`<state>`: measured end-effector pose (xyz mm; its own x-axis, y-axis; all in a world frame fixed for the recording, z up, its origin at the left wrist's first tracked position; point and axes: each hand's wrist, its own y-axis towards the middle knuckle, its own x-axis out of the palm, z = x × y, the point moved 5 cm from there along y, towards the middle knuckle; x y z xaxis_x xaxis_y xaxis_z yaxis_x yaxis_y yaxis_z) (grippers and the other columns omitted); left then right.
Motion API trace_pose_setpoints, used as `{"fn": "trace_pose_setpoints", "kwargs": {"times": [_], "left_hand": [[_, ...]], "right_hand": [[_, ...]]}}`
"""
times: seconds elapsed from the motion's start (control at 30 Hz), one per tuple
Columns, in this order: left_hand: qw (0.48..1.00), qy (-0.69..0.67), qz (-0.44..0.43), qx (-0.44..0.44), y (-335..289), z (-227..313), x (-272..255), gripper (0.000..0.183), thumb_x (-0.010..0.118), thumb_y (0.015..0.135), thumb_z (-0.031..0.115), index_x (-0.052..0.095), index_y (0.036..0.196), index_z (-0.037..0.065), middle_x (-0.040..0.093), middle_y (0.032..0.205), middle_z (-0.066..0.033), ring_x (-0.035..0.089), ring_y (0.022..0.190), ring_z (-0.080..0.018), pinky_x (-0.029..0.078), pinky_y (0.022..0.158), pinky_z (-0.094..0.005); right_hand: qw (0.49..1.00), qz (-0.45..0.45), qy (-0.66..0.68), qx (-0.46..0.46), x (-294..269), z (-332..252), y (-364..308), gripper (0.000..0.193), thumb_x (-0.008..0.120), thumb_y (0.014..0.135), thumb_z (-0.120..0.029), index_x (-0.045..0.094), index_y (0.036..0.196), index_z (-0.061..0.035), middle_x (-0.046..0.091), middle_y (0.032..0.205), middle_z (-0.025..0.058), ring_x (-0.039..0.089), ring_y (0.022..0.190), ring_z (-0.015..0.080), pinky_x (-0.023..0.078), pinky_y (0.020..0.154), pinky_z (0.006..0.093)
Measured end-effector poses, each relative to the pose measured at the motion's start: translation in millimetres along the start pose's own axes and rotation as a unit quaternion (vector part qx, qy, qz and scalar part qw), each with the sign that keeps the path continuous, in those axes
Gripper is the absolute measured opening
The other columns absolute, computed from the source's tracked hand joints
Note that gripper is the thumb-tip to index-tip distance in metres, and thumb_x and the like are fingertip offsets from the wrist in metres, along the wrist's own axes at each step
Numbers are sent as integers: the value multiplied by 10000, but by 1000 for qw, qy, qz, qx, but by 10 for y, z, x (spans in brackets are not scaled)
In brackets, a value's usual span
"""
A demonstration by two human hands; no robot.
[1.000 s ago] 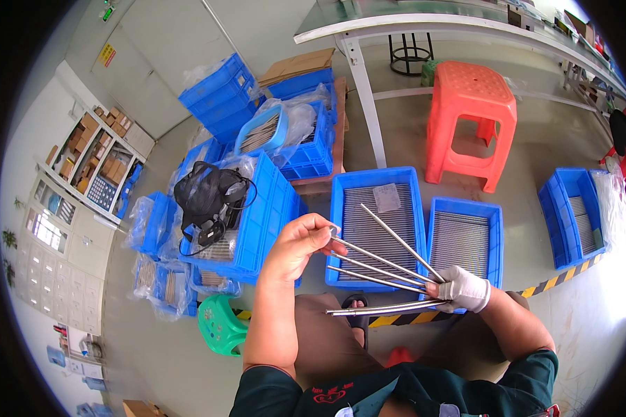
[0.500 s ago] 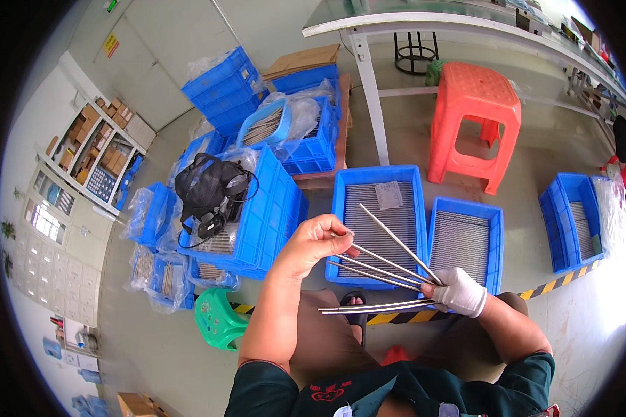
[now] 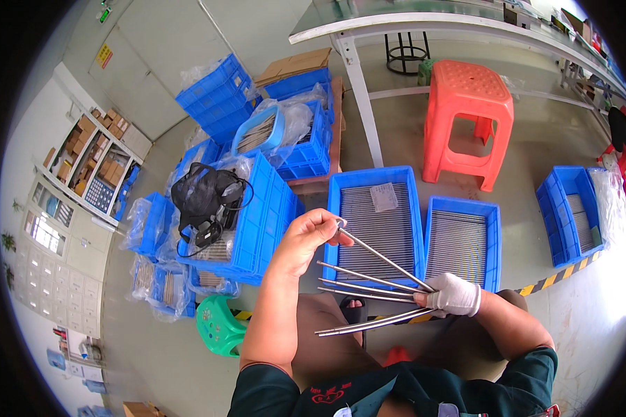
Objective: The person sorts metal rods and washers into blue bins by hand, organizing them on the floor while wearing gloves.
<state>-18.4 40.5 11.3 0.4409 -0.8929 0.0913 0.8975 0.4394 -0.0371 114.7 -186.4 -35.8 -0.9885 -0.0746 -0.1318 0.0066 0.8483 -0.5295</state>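
Observation:
My left hand (image 3: 310,241) is bare, its thumb and fingers pinched at the far end of a slim metal rod (image 3: 386,258). A small pale patch shows at those fingertips; I cannot make out what it is. My right hand (image 3: 455,295) wears a white glove that leaves some fingertips bare. It grips the right ends of several metal rods (image 3: 368,322), which fan out leftward over my lap. Beyond my hands, a large blue crate (image 3: 419,208) holds rows of similar rods with a paper slip (image 3: 384,197) on top. Beside it is a smaller blue crate (image 3: 496,240) of rods.
Stacked blue crates (image 3: 275,215) with a black bag (image 3: 203,194) rise at the left, near a green stool (image 3: 219,323). A red plastic stool (image 3: 466,90) and a workbench (image 3: 351,28) stand ahead. Another rod crate (image 3: 556,215) sits at the right by striped floor tape (image 3: 556,279).
My left hand has shifted slightly up and left. The topmost rod has swung down and left from its raised angle, its end now at my left fingers. The other rods have spread lower.

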Motion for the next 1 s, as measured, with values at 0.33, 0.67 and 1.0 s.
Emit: {"fn": "trace_pose_setpoints", "kwargs": {"times": [0.33,0.67,1.0], "left_hand": [[999,-28,-41,-2,-1,-50,6,184,616,868,158,594,1003,36,663,930,-103,644,865,-188,446,755,-261],[1000,12,-14,8,-6,14,-123,247,642,842,216,593,1012,44,663,903,-130,641,901,-239,472,806,-316],[887,-456,78,-9,130,-291,364,392,415,958,355,538,1104,12,566,1169,-144,478,1192,-278,420,956,-484]], "right_hand": [[999,-49,13,5,51,94,12,336,559,911,-331,631,801,-22,527,557,5,492,494,92,385,470,247],[1000,-18,-4,13,-33,43,-25,333,578,901,-334,657,928,-12,546,608,13,502,536,99,410,498,249],[847,381,-302,-213,-300,-288,-218,300,742,719,-270,554,755,-39,616,690,150,609,647,332,476,564,372]]}}
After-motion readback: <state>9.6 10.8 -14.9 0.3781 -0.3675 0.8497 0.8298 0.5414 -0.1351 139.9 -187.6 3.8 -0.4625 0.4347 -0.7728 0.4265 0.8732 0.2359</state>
